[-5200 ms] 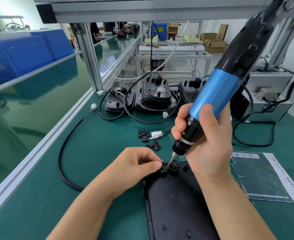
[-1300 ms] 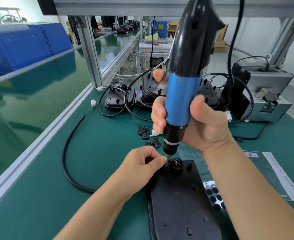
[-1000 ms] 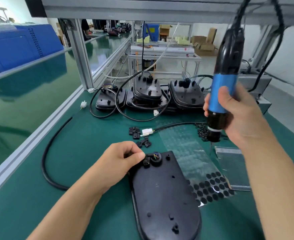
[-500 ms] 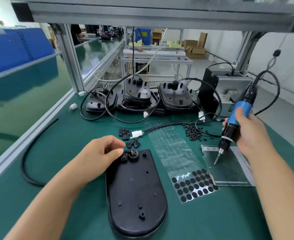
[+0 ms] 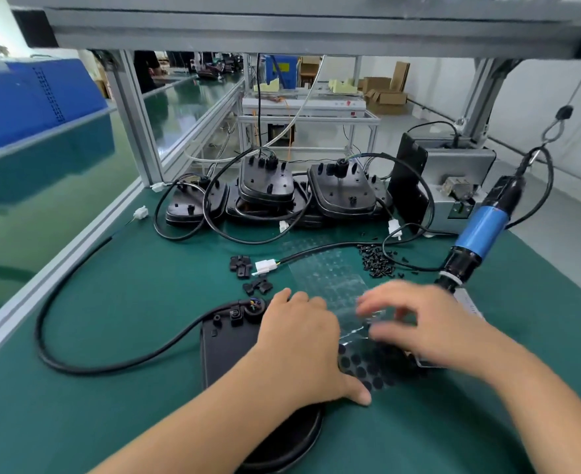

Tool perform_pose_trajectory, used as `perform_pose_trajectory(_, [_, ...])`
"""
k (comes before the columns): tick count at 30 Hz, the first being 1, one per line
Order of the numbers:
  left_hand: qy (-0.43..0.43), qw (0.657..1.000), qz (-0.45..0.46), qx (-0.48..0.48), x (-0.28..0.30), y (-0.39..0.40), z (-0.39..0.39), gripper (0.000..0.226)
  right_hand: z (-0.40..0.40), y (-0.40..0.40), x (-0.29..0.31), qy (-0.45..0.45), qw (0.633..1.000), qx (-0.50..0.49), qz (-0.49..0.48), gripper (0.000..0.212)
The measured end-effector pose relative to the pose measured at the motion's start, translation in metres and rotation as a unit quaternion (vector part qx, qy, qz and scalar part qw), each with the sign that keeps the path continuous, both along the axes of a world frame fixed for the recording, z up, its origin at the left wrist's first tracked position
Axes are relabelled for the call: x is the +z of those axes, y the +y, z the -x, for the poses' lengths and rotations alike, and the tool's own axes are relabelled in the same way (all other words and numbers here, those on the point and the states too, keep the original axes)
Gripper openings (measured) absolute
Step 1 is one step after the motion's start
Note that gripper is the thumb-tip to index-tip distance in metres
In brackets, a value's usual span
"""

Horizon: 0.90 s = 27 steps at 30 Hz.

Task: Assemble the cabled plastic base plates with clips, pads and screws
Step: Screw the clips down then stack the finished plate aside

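Now my left hand (image 5: 299, 350) lies flat on the base plate (image 5: 224, 340), fingers spread, at the front of the green surface (image 5: 118, 302). Right hand (image 5: 429, 326) hovers over the pad sheet (image 5: 364, 367) just right of the plate — blurred, so I cannot tell its fingers' state. Driver (image 5: 477, 234) hangs free at right; screws (image 5: 378, 260) and clips (image 5: 248, 273) lie beyond.

Green mat (image 5: 111, 336) w/ black base plate (image 5: 227, 340) on it, black cable (image 5: 87, 366), white connector (image 5: 266, 267). Clear sheet (image 5: 330, 282) carries rows of black round pads (image 5: 368, 371). Black screws (image 5: 376, 260). Screwdriver (image 5: 480, 230): blue band, black ends.
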State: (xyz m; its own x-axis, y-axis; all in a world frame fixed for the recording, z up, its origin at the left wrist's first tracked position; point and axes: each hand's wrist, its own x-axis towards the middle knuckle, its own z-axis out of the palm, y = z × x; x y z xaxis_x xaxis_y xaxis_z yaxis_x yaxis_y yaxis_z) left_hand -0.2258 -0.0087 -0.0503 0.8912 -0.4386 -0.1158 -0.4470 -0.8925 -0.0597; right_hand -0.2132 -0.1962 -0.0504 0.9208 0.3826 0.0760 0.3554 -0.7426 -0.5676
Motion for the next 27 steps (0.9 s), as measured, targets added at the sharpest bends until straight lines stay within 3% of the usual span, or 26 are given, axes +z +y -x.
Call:
perform_pose_trajectory(2, [-0.012,1.000,0.019,0.007,-0.003,0.002,-0.001,0.078,-0.001,0.009,-0.014,0.002,0.990,0.085,0.111,0.036])
perform_pose_trajectory(3, [-0.018,0.999,0.030,0.012,-0.004,0.002,-0.003,0.073,-0.002,0.012,-0.020,-0.024,0.989,0.081,0.125,0.038])
perform_pose_trajectory(7, [-0.037,0.988,0.148,0.033,-0.004,0.009,-0.009,0.041,-0.004,0.017,-0.023,-0.083,0.996,0.014,0.026,0.021])
perform_pose_trajectory(12, [0.023,0.922,0.376,0.091,0.000,0.016,-0.011,0.018,0.000,0.021,-0.015,-0.077,0.991,-0.039,-0.104,0.018])
perform_pose_trajectory(17, [0.024,0.902,0.419,0.104,0.000,0.014,-0.011,0.012,0.004,0.027,-0.006,-0.068,0.985,-0.023,-0.155,0.015])
perform_pose_trajectory(27, [0.014,0.906,0.408,0.108,-0.003,0.013,-0.011,0.011,0.006,0.036,-0.002,-0.118,0.978,-0.074,-0.156,0.021])
